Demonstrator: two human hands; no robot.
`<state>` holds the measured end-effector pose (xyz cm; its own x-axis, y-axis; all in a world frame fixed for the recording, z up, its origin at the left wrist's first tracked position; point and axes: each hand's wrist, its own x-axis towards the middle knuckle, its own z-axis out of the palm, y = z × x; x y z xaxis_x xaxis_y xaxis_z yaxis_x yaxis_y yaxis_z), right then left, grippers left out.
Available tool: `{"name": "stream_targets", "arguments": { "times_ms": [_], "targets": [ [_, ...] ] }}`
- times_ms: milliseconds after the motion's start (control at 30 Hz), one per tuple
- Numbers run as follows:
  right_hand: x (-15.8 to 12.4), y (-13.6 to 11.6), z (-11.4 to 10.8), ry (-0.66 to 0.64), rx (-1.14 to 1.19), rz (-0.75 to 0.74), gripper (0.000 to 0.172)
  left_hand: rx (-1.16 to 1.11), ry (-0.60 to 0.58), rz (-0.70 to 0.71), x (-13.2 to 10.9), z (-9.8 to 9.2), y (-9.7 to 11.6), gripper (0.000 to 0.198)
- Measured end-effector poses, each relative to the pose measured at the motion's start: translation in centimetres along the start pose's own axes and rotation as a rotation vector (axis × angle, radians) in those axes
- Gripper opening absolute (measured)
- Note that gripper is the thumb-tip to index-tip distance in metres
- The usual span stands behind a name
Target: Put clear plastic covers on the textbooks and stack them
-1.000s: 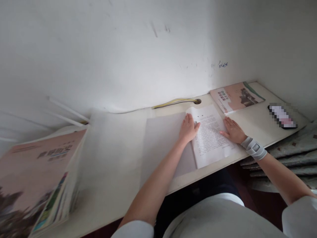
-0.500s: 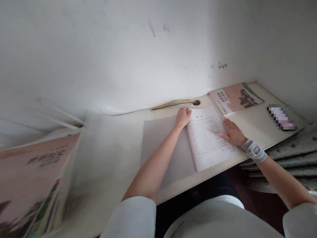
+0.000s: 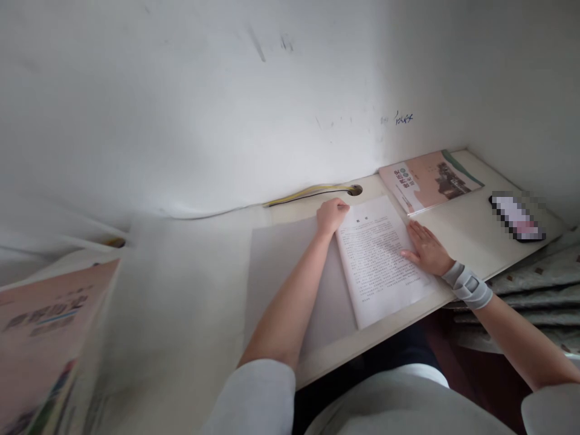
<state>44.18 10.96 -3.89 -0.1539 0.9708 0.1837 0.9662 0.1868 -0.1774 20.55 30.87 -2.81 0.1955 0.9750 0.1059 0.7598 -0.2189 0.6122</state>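
A book (image 3: 385, 266) lies open on the white desk, a page of small print facing up on its right side. The plain grey sheet (image 3: 276, 278) to its left looks like the opened cover. My left hand (image 3: 333, 215) is closed at the top left corner of the printed page, fingers curled round the edge by the spine. On the page's right edge my right hand (image 3: 428, 249) rests flat, fingers stretched out and thumb apart. A grey wrist strap (image 3: 469, 285) is around my right wrist.
A pink textbook (image 3: 430, 181) lies behind the open book, against the wall. The blurred phone (image 3: 516, 217) is at the desk's right end. At left stands a stack of books (image 3: 49, 338). Cables (image 3: 312, 192) run along the wall into a desk hole (image 3: 354, 190). Patterned fabric (image 3: 534, 302) hangs at right.
The view has shifted slightly, so the book stack sits farther left. Both hands keep nearly the same places on the open book.
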Motion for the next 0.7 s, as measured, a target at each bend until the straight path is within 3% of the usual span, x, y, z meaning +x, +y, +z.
{"name": "stream_targets", "arguments": {
  "times_ms": [400,567,700],
  "targets": [
    [-0.1,0.2,-0.4,0.022,0.105,0.005,0.077,-0.125,0.077,0.09,-1.0,0.0,0.3,0.01],
    [0.7,0.7,-1.2,0.105,0.38,0.092,0.068,-0.261,0.115,0.111,-1.5,-0.7,0.1,0.011],
    [1.5,0.2,-2.8,0.081,0.713,0.322,0.068,-0.346,0.144,0.111,-2.0,-1.2,0.0,0.012]
  ]
}}
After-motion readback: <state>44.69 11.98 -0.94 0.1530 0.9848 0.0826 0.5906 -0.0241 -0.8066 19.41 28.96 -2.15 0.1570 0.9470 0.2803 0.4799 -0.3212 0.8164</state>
